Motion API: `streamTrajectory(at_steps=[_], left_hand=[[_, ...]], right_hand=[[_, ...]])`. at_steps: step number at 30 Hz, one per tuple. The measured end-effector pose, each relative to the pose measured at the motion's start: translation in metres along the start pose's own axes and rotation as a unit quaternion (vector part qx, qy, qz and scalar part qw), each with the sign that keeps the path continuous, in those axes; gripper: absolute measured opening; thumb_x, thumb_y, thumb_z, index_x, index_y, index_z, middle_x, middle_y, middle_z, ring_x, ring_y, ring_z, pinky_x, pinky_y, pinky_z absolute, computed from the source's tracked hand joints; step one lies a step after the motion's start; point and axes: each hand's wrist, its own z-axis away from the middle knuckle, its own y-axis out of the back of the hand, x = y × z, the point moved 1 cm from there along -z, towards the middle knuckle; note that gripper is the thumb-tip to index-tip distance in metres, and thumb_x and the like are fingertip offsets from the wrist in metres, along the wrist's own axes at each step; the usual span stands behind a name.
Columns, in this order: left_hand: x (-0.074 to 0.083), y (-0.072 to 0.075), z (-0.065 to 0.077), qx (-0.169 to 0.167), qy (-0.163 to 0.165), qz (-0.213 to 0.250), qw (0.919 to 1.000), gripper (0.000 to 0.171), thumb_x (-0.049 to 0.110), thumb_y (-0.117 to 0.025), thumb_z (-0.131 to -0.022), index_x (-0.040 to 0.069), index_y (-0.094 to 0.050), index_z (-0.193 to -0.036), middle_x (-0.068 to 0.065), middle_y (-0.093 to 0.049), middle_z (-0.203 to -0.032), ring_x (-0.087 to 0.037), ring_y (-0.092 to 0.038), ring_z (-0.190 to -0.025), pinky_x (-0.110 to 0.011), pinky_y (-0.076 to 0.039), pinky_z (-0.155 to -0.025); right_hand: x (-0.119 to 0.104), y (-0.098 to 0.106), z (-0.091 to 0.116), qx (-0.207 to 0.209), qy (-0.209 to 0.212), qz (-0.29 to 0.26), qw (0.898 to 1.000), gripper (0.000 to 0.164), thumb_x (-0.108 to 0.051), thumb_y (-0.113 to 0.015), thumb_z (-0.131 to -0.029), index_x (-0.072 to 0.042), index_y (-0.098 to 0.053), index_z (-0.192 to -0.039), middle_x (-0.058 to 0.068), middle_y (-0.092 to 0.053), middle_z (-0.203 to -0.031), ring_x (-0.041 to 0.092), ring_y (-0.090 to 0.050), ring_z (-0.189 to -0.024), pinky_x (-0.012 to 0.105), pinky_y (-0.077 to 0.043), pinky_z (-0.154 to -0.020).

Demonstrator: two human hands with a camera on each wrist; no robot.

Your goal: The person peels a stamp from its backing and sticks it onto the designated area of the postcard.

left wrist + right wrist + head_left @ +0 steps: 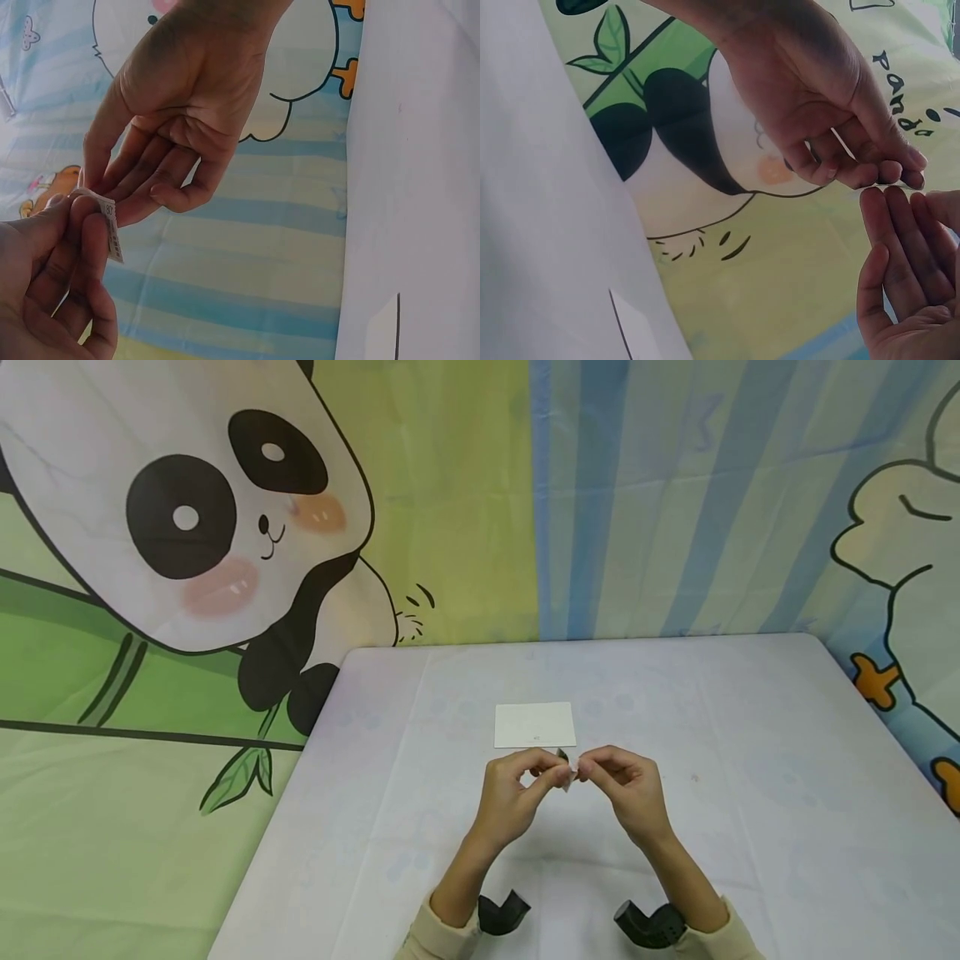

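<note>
White paper, or something that looks papery, is what it's all about here: a small slip (114, 236) with tiny dark print, pinched between two bare hands a bit below the centre of the head view. The left hand (504, 797) has thumb and fingers closed on it, covering a fair bit. The right hand (637, 789) comes in from the other side, thumb and fingertips narrowed together at the slip's edge, so I'd call that a pinch too. From the right wrist view it's nearly edge-on, so no clue if it's folded or layered, and the print is too small to read.

Just above the hands in the head view there's a white card (534, 725) lying flat on the pale worktop (412, 735), nobody touching it. Black curved pieces (651, 927) sit by both wrists near the bottom, and a printed backdrop (457, 485) fills the top.

As for the step, my read is fine two-handed fiddling with the slip, held up off the worktop. Next move probably calls for a steady left pinch, plus small, careful fingertip work from the right.
</note>
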Motion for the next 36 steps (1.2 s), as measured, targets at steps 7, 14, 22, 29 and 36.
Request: streamTrajectory(at_steps=[7, 14, 22, 29, 36], left_hand=[[0.002, -0.001, 0.000, 0.000, 0.024, 0.004, 0.9997, 0.008, 0.012, -0.064, -0.086, 0.006, -0.066, -0.082, 0.001, -0.066, -0.072, -0.006, -0.058, -0.066, -0.022, -0.048, -0.063], [0.002, -0.002, 0.000, 0.009, 0.035, -0.006, 0.9993, 0.003, 0.004, -0.064, -0.084, 0.004, -0.065, -0.081, -0.005, -0.065, -0.070, -0.014, -0.060, -0.063, -0.024, -0.048, -0.061], [-0.001, 0.000, 0.001, 0.011, 0.017, -0.014, 0.9997, 0.008, 0.016, -0.061, -0.090, 0.011, -0.064, -0.084, 0.004, -0.064, -0.071, -0.003, -0.056, -0.066, -0.020, -0.047, -0.059], [-0.002, -0.001, 0.002, 0.008, 0.014, -0.013, 0.9998, 0.010, 0.018, -0.060, -0.090, 0.011, -0.064, -0.084, 0.005, -0.064, -0.071, -0.003, -0.056, -0.065, -0.020, -0.046, -0.056], [-0.003, -0.001, 0.002, 0.007, 0.014, -0.004, 0.9999, 0.009, 0.018, -0.060, -0.091, 0.010, -0.064, -0.086, 0.004, -0.064, -0.071, -0.007, -0.058, -0.064, -0.020, -0.047, -0.056]], right_hand=[[0.004, 0.007, -0.001, 0.017, -0.015, 0.019, 1.000, 0.006, 0.006, -0.057, -0.087, 0.010, -0.062, -0.086, 0.003, -0.065, -0.076, 0.016, -0.060, -0.072, 0.025, -0.051, -0.070], [0.005, 0.017, -0.001, 0.060, -0.024, 0.036, 0.997, 0.009, 0.003, -0.058, -0.088, 0.011, -0.062, -0.087, 0.009, -0.064, -0.075, 0.016, -0.060, -0.071, 0.024, -0.050, -0.070], [0.011, 0.046, 0.007, 0.156, -0.072, 0.025, 0.985, 0.017, -0.002, -0.060, -0.088, 0.015, -0.059, -0.089, 0.008, -0.065, -0.073, 0.017, -0.062, -0.069, 0.022, -0.050, -0.068], [0.012, 0.075, 0.016, 0.235, -0.103, 0.011, 0.967, 0.019, -0.003, -0.063, -0.086, 0.016, -0.060, -0.090, 0.009, -0.066, -0.071, 0.020, -0.060, -0.068, 0.022, -0.049, -0.067], [0.021, 0.113, 0.033, 0.317, -0.159, 0.078, 0.932, 0.022, -0.010, -0.069, -0.082, 0.011, -0.065, -0.090, 0.005, -0.067, -0.069, 0.015, -0.061, -0.068, 0.018, -0.047, -0.065]])
